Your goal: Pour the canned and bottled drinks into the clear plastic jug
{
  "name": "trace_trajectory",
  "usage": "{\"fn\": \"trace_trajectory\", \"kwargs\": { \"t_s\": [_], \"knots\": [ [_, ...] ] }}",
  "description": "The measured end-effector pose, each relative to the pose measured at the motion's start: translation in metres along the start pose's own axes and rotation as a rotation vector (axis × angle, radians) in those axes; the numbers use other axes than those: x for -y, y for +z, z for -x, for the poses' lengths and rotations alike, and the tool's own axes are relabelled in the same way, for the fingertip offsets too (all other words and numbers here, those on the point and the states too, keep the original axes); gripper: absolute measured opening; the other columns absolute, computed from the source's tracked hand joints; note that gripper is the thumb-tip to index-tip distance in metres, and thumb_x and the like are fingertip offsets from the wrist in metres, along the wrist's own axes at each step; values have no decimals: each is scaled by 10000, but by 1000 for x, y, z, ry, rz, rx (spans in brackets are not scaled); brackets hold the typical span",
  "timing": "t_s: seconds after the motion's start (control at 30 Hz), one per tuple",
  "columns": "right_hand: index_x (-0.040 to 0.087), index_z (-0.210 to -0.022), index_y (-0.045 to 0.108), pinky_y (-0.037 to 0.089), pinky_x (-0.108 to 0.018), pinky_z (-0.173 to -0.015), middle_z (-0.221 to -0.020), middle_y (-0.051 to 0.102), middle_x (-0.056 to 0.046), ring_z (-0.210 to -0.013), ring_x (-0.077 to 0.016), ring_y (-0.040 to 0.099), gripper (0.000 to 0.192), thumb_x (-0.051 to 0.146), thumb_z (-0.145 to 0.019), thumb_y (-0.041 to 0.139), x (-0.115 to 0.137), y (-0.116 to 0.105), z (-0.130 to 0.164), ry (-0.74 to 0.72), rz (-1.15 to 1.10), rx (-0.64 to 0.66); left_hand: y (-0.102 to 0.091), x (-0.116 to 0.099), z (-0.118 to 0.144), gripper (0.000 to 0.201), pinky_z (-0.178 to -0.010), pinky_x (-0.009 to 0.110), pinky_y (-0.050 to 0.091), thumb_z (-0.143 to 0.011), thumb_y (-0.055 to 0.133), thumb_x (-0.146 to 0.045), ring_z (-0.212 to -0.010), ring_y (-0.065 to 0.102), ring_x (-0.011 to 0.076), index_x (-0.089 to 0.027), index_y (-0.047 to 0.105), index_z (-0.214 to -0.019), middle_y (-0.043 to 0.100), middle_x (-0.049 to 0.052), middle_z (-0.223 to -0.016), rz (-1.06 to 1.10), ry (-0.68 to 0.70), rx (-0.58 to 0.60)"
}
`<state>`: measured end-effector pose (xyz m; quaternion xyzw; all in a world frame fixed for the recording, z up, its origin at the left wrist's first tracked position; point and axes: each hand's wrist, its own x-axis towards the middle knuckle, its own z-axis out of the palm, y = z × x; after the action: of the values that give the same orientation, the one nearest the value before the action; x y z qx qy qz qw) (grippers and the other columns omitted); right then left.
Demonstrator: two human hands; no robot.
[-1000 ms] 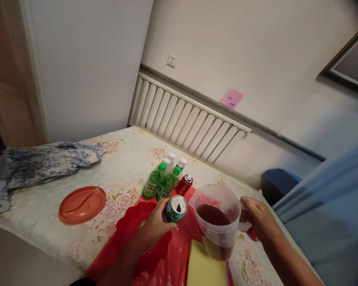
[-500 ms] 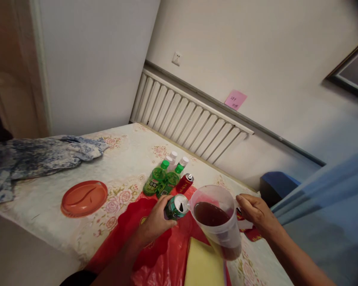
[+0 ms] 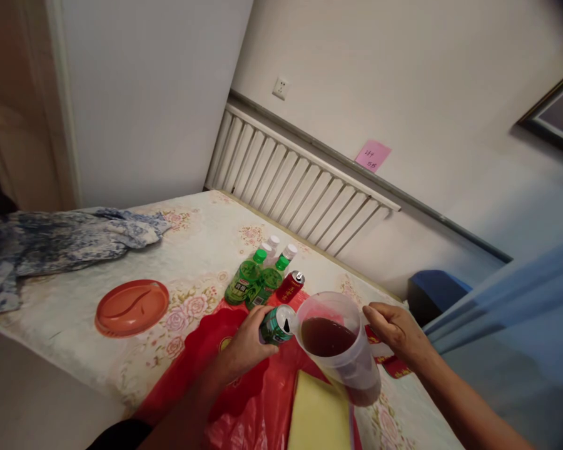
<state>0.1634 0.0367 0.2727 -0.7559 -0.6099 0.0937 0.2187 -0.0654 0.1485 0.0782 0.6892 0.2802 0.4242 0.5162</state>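
The left hand (image 3: 244, 345) has its fingers (image 3: 258, 319) wrapped round a green can (image 3: 276, 324), gripping it by the body. The can is tipped toward the right, its opened top right against the rim of a clear jug (image 3: 338, 347). The right hand (image 3: 394, 331) is at the far side of the jug, fingers (image 3: 373, 312) curled where the handle would be; the handle itself is hidden behind the hand, so the grip reads as closed on the jug. The jug holds dark brown liquid, filling it part way, and sits tilted a little toward the can.

Under both hands lies a red plastic bag (image 3: 225, 381), crumpled, spread over the near part of the desk (image 3: 75, 350), which wears a pale cloth with pink roses. A yellow pad (image 3: 319, 415) lies on the bag just below the jug.

Beyond the can stand two green bottles (image 3: 251, 281) with green caps, close together, with white-capped bottles (image 3: 281, 247) just behind them. A red can (image 3: 291, 286) stands just beside them to the right. Well off to the left an orange plate (image 3: 131, 307) lies flat, and past it a blue-and-white cloth (image 3: 51, 240) is heaped at the desk's far left edge.

A white radiator (image 3: 300, 200) runs along the wall behind the desk, with a pink note (image 3: 373, 155) stuck above it.
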Motion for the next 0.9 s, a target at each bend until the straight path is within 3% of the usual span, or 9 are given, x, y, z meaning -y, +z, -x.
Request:
{"fn": "trace_trajectory", "kwargs": {
  "t_s": [0.9],
  "knots": [
    [228, -549, 339, 240, -260, -506, -509, 326, 55, -505, -103, 311, 458, 561, -847, 439, 1, 4, -5, -14, 34, 19, -1, 3, -1, 641, -1007, 350, 419, -587, 629, -85, -1144, 544, 249, -214, 554, -1211, 578, 59, -1189, -16, 40, -3]
  ]
}}
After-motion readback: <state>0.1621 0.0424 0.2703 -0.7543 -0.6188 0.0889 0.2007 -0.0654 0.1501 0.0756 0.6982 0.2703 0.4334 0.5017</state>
